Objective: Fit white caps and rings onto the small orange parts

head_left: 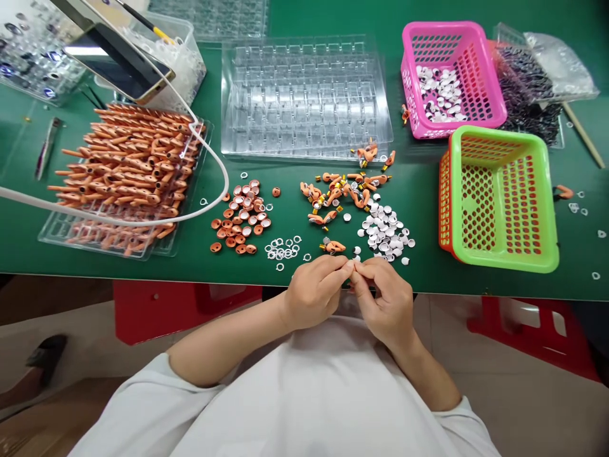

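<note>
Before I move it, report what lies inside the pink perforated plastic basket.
Small round white pieces, some showing black, lie in the pink basket; anything beneath them is hidden.

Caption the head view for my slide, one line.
Two bare hands, left and right, meet fingertip to fingertip near small white discs and a green basket.

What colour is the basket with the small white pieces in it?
Bright pink, seen best in the head view.

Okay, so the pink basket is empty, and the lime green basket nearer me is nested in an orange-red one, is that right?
Not quite: the head view shows small white pieces in the pink basket. The lime green basket nearer you is indeed nested in an orange-red one.
</note>
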Motion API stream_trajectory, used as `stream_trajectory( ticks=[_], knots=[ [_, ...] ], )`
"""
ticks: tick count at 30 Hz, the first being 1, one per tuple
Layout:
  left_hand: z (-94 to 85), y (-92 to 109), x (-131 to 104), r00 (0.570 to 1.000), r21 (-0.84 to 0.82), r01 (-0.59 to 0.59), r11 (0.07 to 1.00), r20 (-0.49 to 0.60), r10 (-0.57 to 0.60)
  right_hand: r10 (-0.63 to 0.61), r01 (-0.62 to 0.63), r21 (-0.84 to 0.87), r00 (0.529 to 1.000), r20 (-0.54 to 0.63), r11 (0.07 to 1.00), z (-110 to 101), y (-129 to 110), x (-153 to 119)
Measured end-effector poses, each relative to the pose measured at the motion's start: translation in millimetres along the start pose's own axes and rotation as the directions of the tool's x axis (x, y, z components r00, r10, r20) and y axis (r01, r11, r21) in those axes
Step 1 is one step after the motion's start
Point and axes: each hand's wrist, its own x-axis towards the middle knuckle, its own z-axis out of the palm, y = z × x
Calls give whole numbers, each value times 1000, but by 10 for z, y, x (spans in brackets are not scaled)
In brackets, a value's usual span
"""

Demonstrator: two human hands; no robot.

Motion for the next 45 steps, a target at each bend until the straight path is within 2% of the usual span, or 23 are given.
stream_trajectory(
  ticks=[6,11,15,21,24,28,31,34,36,38,40,42,45],
  knots=[
    [-34,87,122,997,-157,59,986,-32,-65,25,-22,48,999,-43,999,-141,-63,5],
    [-104,116,205,994,-229,102,968,-14,-108,36,-40,142,999,35,989,-236,-37,13],
    [-164,94,214,995,-249,95,964,12,-95,77,-87,181,995,64,980,-243,-4,-10],
    [-187,55,163,997,-249,63,966,66,-48,16,-30,158,996,87,987,-225,-5,-7],
    [-166,63,137,997,-244,65,968,46,-55,-10,0,133,997,74,991,-210,-10,-6],
    [-162,87,137,996,-261,81,962,49,-70,17,-26,165,998,59,986,-196,10,-23],
    [-201,89,180,989,-305,143,942,87,-122,35,-44,177,998,54,983,-202,31,-35],
    [-242,76,241,953,-412,296,862,182,-240,29,-38,158,998,58,987,-219,35,-33],
    [-251,68,271,894,-485,448,751,251,-372,-7,-2,145,998,59,989,-231,28,-26],
    [-244,62,285,813,-527,579,623,311,-492,-50,42,128,997,59,991,-242,18,-20],
    [-233,57,287,765,-541,637,550,350,-541,-77,71,99,995,57,993,-250,8,-18],
    [-226,53,285,769,-533,635,559,366,-524,-85,81,66,995,53,994,-257,-2,-17],
    [-230,58,283,813,-488,583,650,351,-466,-90,89,23,995,34,996,-259,-22,-15]
  ],
)
